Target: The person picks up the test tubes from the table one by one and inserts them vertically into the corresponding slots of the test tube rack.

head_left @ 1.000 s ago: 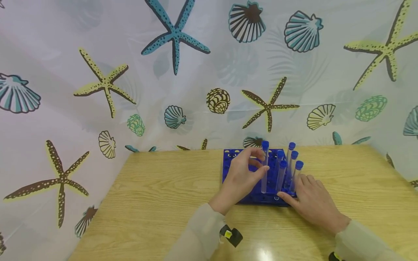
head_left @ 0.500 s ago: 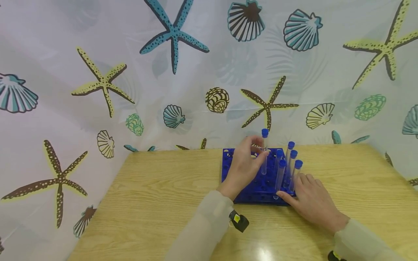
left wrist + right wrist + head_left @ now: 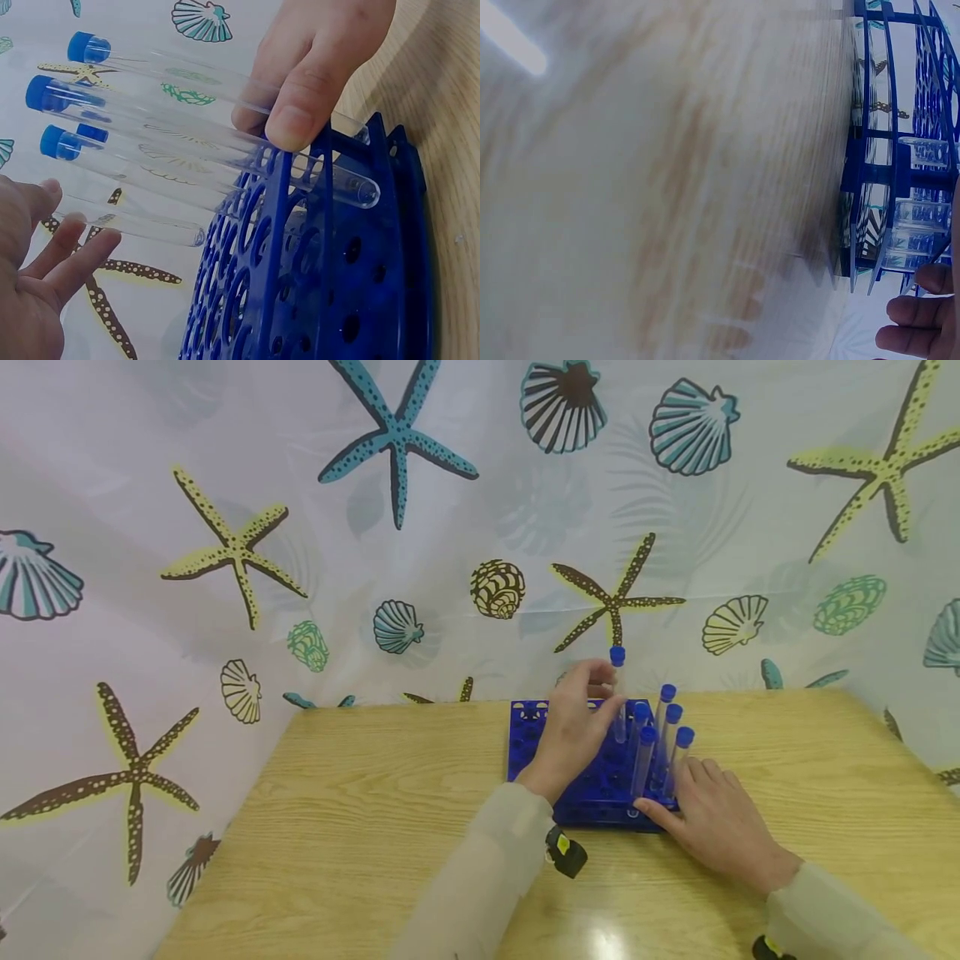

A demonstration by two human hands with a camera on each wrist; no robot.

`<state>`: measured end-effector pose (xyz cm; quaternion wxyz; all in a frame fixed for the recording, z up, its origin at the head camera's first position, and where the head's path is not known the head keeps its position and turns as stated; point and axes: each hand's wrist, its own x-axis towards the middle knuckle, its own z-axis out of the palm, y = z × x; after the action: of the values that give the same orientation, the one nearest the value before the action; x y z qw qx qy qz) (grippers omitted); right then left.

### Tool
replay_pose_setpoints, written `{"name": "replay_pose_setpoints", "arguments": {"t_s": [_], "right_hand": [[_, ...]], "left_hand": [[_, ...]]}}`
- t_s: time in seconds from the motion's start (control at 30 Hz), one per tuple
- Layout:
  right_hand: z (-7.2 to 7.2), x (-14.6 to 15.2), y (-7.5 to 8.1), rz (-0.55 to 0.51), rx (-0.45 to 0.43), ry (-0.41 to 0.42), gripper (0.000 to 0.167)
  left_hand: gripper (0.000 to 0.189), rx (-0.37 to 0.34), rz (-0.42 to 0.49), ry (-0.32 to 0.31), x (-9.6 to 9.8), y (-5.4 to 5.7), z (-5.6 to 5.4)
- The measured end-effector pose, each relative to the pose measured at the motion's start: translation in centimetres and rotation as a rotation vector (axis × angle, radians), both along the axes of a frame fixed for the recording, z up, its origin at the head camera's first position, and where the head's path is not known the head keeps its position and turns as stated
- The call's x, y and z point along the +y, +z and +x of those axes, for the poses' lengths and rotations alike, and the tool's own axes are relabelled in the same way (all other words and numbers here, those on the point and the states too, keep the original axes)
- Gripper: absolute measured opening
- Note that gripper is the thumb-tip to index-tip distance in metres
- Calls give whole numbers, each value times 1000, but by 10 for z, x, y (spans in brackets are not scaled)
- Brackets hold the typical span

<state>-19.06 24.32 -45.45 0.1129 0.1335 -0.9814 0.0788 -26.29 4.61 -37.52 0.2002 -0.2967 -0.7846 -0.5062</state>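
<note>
My left hand [image 3: 570, 727] pinches a clear test tube [image 3: 620, 728] with a blue cap between thumb and fingers. The tube hangs nearly upright above the back part of a blue test tube rack [image 3: 592, 815]. In the left wrist view, the tube's rounded bottom end [image 3: 196, 235] is apart from the rack's holes. Several other capped test tubes [image 3: 642, 768] stand in the rack's right side. My right hand [image 3: 723, 827] grips the rack's front right corner, thumb in front and fingers at the side. In the right wrist view only some fingers [image 3: 915, 322] show beside the rack.
The rack stands on a wooden table [image 3: 360, 827], near its back edge. Behind it hangs a white cloth [image 3: 450, 643] printed with starfish and shells. Dark wrist cameras [image 3: 567, 853] sit at the sleeves.
My left hand has lifted the test tube from the front of the rack, up and away, then slightly right. The right hand has stayed on the rack's corner.
</note>
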Motion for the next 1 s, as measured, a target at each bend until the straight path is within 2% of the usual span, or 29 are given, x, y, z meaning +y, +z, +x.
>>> {"name": "replay_pose_setpoints", "arguments": {"t_s": [0.37, 0.6, 1.0], "right_hand": [[1, 0, 0, 5, 8, 0, 83], [1, 1, 0, -3, -3, -2, 86], [1, 2, -2, 11, 25, 4, 80]], "left_hand": [[34, -72, -59, 12, 8, -7, 0], [31, -149, -74, 13, 13, -14, 2], [30, -195, -180, 60, 19, -29, 5]]}}
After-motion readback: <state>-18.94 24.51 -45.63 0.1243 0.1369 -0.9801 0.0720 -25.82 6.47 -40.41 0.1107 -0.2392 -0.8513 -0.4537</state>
